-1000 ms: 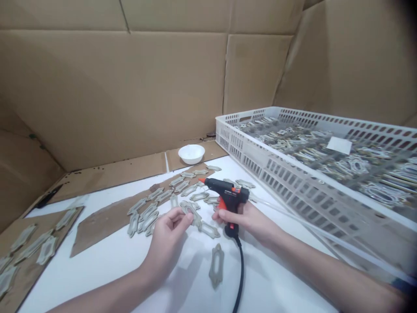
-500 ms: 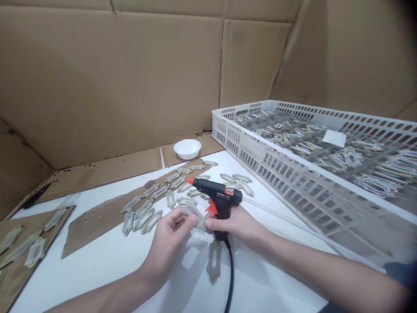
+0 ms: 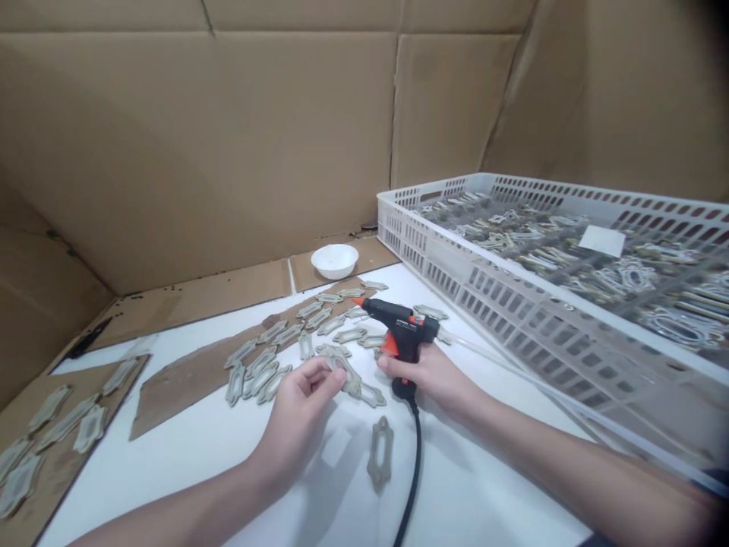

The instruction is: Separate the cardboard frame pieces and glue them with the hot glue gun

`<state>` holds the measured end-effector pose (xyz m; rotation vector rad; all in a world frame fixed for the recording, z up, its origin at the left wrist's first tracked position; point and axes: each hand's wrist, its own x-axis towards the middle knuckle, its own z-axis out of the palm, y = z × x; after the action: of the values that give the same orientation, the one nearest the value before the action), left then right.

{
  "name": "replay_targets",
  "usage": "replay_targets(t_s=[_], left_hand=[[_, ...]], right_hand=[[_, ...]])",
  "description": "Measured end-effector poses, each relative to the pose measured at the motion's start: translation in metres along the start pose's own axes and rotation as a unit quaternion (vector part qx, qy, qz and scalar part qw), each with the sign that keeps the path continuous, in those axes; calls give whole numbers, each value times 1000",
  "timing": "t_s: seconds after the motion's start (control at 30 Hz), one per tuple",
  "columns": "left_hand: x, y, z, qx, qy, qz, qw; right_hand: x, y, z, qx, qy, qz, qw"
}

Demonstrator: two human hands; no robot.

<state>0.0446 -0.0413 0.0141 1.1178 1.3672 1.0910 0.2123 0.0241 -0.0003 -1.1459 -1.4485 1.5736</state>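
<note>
Head view: we look down at a white desk (image 3: pixel 484 486) boxed in by cardboard walls (image 3: pixel 199 137). Our right hand (image 3: pixel 427 376) is clenched around the grip of a black hot glue gun (image 3: pixel 402 332) with an orange trigger and nozzle tip, the gun held just above the desk with its nozzle pointing left. A black cord (image 3: pixel 417 471) drops from its base and runs toward us. Our left hand (image 3: pixel 299 425) is half curled, its fingertips (image 3: pixel 340 374) right at a beige frame-shaped piece (image 3: pixel 351 381); we cannot tell whether they grip it. That piece lies at the edge of a cluster of similar pieces (image 3: pixel 262 382), most of them on a brown cardboard strip (image 3: pixel 182 399). One more frame (image 3: pixel 380 453) lies alone on the white surface, near the cord. More sit on a cardboard sheet (image 3: pixel 57 448) at far left. To the right, a white perforated plastic crate (image 3: pixel 433 254) holds heaps of pieces, with a clear glue stick (image 3: pixel 512 372) along its side. A white bowl (image 3: pixel 335 260) sits behind the desk.
</note>
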Motion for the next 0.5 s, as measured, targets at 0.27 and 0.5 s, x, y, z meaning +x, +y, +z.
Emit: replay_targets(t_s=[0.27,0.5], left_hand=[[5,31,-37,60,-9,26,998],[5,51,-146,297,99,5,950]], right_hand=[[-3,-7,-2,-51,58,16,997],[1,4,-11,-106,26,7,994]])
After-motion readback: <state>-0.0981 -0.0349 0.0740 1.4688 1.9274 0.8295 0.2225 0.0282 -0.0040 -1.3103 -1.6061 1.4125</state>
